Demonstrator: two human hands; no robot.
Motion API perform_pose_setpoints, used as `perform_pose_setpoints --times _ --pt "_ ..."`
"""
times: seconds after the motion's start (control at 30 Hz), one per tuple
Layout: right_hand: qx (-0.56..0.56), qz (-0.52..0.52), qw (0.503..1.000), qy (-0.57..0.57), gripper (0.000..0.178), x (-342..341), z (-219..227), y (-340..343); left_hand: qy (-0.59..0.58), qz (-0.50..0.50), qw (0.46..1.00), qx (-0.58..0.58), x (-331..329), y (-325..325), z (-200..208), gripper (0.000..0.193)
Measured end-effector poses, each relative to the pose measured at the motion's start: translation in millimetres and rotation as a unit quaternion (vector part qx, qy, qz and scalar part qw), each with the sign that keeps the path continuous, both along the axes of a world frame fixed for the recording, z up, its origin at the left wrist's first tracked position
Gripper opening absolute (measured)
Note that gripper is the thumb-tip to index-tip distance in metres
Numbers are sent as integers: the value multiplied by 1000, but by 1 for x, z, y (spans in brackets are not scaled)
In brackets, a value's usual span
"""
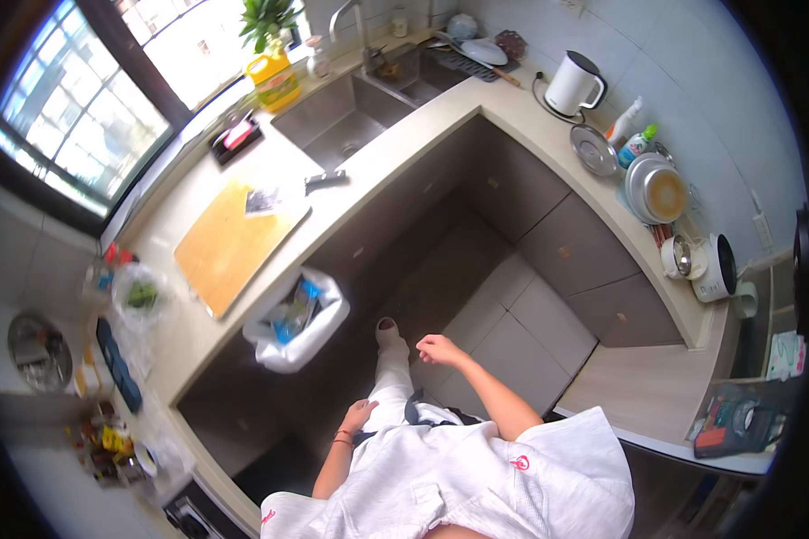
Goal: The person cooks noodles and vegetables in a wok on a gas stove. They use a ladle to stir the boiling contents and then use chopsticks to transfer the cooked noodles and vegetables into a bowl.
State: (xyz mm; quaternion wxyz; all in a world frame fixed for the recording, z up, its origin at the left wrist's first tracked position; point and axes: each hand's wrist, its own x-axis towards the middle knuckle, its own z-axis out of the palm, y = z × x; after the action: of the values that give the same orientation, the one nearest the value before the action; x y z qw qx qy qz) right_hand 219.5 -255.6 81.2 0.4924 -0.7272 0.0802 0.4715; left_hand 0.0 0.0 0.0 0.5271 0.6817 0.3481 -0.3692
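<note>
Both my hands are in front of my body, over the floor. My right hand (438, 349) is raised ahead of me with its fingers curled in, and nothing shows in it. My left hand (358, 415) hangs low by my thigh, its fingers loosely apart and holding nothing I can see. Nearest to the hands is a bin with a white liner (298, 322), hung at the counter's front and holding some rubbish. Beyond it a wooden cutting board (234, 247) lies on the counter. A small printed packet (262, 202) and a black-handled knife (325, 181) lie by its far end.
A steel sink (346, 121) is set in the far counter, with a yellow jug (272, 81) beside it. A white kettle (575, 85), stacked bowls (656, 190) and a rice cooker (715, 268) line the right counter. A bag of greens (141, 293) sits at left.
</note>
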Motion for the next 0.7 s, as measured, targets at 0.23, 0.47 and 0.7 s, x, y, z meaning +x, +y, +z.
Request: perform_pose_setpoints --times 0.23,0.47,0.7 --pt "-26 -5 995 -100 22 184 10 -14 -79 -264 959 -62 248 9 36 69" --pt "-142 -133 898 -394 26 423 81 -74 -54 -212 960 -174 295 20 -25 56" --pt "-341 -93 771 -529 29 708 110 -197 -41 -152 987 -40 369 -14 19 55"
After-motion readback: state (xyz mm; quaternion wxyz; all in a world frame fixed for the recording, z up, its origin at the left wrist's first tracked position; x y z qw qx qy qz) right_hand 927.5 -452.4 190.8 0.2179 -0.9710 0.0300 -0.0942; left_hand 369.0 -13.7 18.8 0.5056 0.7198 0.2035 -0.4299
